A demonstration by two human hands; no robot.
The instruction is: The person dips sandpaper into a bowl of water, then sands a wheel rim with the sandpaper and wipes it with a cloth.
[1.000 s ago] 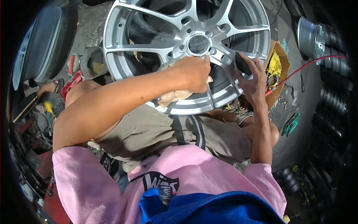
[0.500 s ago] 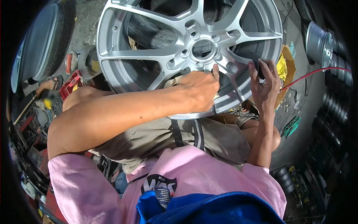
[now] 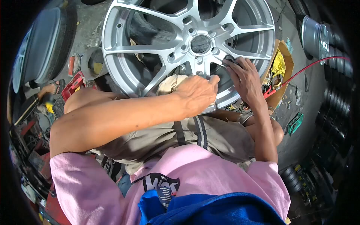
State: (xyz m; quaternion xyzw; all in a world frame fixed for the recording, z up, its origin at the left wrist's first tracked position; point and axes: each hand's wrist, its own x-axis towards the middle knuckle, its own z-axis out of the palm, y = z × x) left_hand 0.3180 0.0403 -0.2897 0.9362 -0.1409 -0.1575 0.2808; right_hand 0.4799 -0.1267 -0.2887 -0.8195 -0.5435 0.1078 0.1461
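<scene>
A silver alloy wheel rim [image 3: 165, 49] with split spokes lies in front of my lap, its hub facing up. My left hand [image 3: 197, 94] is closed at the rim's near side, on a beige cloth [image 3: 170, 83] that shows beside and under it. The fingers' undersides are hidden. My right hand [image 3: 245, 78] pinches a thin dark sheet [image 3: 229, 59], which looks like sandpaper, against a spoke right of the hub. Most of that sheet is covered by the fingers.
On the right stands a cardboard box [image 3: 287, 63] with yellow wrapping, and a red hose [image 3: 305, 73] runs past it. A green object [image 3: 295, 123] lies on the floor. More rims [image 3: 312, 37] are at far right; a large wheel [image 3: 48, 45] and red tray [image 3: 75, 85] are left.
My right hand has moved left with the dark sheet, from the outer rim to a spoke near the hub. The rim sits slightly higher and farther left in view. My left hand stays on the cloth.
</scene>
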